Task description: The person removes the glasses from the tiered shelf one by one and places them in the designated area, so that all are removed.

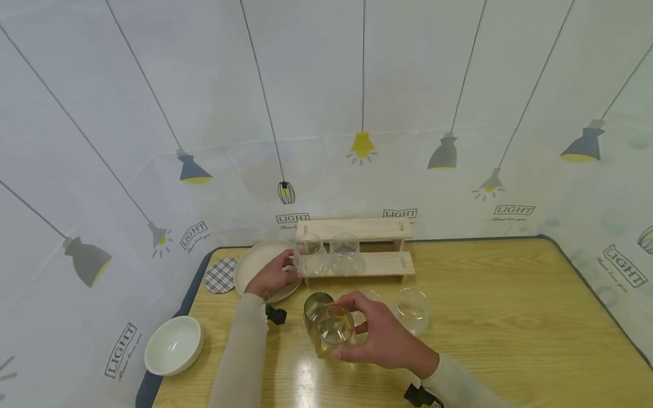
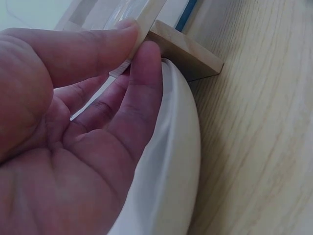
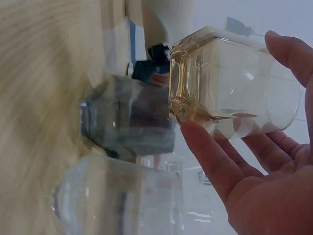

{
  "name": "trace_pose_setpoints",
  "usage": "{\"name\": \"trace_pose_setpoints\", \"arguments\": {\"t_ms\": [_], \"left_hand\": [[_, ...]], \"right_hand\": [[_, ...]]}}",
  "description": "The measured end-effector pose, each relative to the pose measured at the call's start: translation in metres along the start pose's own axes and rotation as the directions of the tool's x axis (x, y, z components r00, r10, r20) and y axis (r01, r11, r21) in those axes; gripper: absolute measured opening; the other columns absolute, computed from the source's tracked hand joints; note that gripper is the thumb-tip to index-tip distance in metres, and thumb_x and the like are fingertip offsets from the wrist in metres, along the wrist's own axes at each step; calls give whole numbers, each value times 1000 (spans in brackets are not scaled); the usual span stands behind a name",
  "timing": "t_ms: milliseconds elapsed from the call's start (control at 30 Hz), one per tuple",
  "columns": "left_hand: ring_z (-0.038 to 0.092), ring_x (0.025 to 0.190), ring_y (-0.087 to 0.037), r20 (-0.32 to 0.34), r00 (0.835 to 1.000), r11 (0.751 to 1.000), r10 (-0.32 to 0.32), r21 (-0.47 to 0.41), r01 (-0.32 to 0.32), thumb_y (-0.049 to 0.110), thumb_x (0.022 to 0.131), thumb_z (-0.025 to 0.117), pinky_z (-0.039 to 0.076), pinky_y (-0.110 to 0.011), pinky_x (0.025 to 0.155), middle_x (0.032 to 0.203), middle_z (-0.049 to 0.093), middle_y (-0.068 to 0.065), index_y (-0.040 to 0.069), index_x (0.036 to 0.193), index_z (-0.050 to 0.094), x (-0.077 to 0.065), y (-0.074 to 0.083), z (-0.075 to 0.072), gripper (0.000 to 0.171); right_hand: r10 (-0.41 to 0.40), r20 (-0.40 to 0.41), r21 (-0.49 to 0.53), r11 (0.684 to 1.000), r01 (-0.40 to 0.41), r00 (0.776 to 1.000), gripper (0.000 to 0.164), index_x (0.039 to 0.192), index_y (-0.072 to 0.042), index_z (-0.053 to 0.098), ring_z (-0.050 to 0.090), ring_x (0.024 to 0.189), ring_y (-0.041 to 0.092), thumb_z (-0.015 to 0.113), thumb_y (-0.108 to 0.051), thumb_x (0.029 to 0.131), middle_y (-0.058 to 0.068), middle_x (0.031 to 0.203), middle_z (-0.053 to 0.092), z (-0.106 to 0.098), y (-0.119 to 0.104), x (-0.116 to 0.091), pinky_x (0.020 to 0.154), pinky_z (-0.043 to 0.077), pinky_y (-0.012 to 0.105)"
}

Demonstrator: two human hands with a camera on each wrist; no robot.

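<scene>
My right hand (image 1: 380,337) holds an amber-tinted drinking glass (image 1: 334,328), thumb on one side and fingers on the other. In the right wrist view this glass (image 3: 234,83) is raised off the table, beside a smoky grey glass (image 3: 132,115). From the head, the grey glass (image 1: 315,305) is partly covered by the amber one. At the left end of the two-step wooden rack (image 1: 385,263), my left hand (image 1: 275,276) pinches the lower board (image 2: 146,22) between thumb and fingers. Two clear glasses (image 1: 308,255) stand side by side on that lower step.
A clear glass (image 1: 412,311) stands right of my right hand, which partly hides another. Under my left hand lies a cream plate (image 1: 250,263), with a checked coaster (image 1: 220,276) to its left. A white bowl (image 1: 173,345) sits near the left table edge. Behind the rack hangs a lamp-printed cloth (image 1: 316,170).
</scene>
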State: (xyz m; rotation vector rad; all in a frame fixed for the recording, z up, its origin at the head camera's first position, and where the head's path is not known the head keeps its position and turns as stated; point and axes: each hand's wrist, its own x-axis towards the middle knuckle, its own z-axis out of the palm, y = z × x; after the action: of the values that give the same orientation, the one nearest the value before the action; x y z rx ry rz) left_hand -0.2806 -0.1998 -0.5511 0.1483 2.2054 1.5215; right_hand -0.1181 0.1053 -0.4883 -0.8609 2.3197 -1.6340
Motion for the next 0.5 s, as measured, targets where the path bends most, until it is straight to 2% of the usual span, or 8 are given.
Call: {"name": "trace_pose_setpoints", "arguments": {"t_ms": [167, 300, 400, 500], "left_hand": [[63, 124, -26, -7, 1000, 1000, 4, 14, -4, 14, 100, 69, 54, -40, 105, 148, 54, -15, 24, 162, 39, 1, -1, 0, 70], [63, 123, -27, -10, 1000, 1000, 17, 24, -17, 14, 100, 70, 54, -41, 105, 147, 55, -16, 22, 161, 40, 1, -1, 0, 69], [63, 122, -26, -5, 1000, 999, 21, 30, -21, 14, 100, 69, 54, -41, 105, 146, 56, -16, 22, 161, 41, 1, -2, -1, 68], [64, 122, -26, 5, 1000, 999, 22, 30, -22, 14, 100, 69, 54, -42, 106, 147, 55, -17, 23, 161, 40, 2, -2, -1, 68]], "right_hand": [[39, 54, 33, 999, -41, 998, 71, 140, -20, 57, 60, 126, 28, 94, -34, 81, 0, 135, 65, 16, 9, -3, 84, 65, 35], [54, 99, 58, 996, -60, 994, 72, 143, -27, 57, 59, 127, 23, 94, -32, 82, -5, 137, 63, 30, 16, -5, 86, 64, 32], [45, 114, 81, 995, -54, 993, 75, 146, -31, 56, 59, 128, 21, 94, -30, 82, -7, 141, 62, 39, 22, -6, 87, 63, 30], [22, 110, 84, 996, -31, 994, 77, 146, -31, 56, 59, 129, 23, 95, -30, 81, -6, 143, 62, 48, 29, -6, 88, 64, 32]]}}
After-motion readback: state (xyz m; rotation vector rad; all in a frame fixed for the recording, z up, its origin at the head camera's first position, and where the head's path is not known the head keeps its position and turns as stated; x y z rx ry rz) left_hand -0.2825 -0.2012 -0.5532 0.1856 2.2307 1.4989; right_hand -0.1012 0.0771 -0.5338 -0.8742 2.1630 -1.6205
